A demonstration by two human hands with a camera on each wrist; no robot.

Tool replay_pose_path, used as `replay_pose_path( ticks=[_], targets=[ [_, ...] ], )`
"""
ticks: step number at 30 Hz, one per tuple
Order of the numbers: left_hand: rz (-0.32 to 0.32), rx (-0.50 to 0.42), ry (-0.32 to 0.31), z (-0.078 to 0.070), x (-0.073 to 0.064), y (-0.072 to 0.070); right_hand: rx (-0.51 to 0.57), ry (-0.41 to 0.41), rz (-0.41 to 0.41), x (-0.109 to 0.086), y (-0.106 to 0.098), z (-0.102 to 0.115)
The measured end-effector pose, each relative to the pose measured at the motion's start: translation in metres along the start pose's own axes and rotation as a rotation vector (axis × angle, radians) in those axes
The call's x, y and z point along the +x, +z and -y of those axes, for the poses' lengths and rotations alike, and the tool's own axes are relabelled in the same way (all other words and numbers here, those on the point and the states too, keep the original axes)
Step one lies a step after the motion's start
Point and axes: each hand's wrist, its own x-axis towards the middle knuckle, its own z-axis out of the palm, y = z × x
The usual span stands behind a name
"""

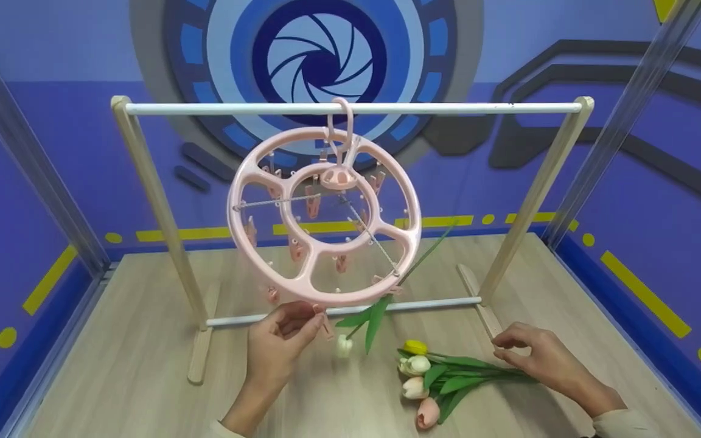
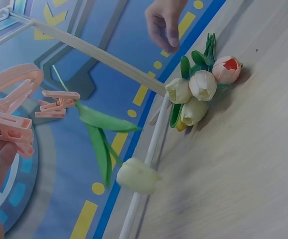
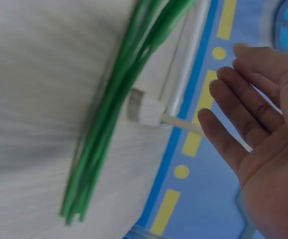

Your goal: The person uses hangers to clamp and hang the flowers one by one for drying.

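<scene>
A round pink clip hanger hangs tilted from a white rail. At its near rim my left hand pinches a pink clothespin, also seen above the fingers in the left wrist view. Beside it, a second clothespin grips the stem of a white tulip, which hangs head down with its green leaves. My right hand is held over the stems of a bunch of tulips lying on the table, its fingers relaxed and apart from them.
The white rail sits on a wooden stand with two slanted legs and a lower white bar. Several more clothespins dangle under the hanger. Blue painted walls enclose the wooden table.
</scene>
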Motion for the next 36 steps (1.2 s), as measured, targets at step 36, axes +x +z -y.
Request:
replay_pose_path(
  ticks=[36],
  targets=[
    [-0.008, 0.008, 0.009, -0.001, 0.000, -0.003, -0.153, 0.111, 0.163, -0.031, 0.012, -0.029]
  ],
)
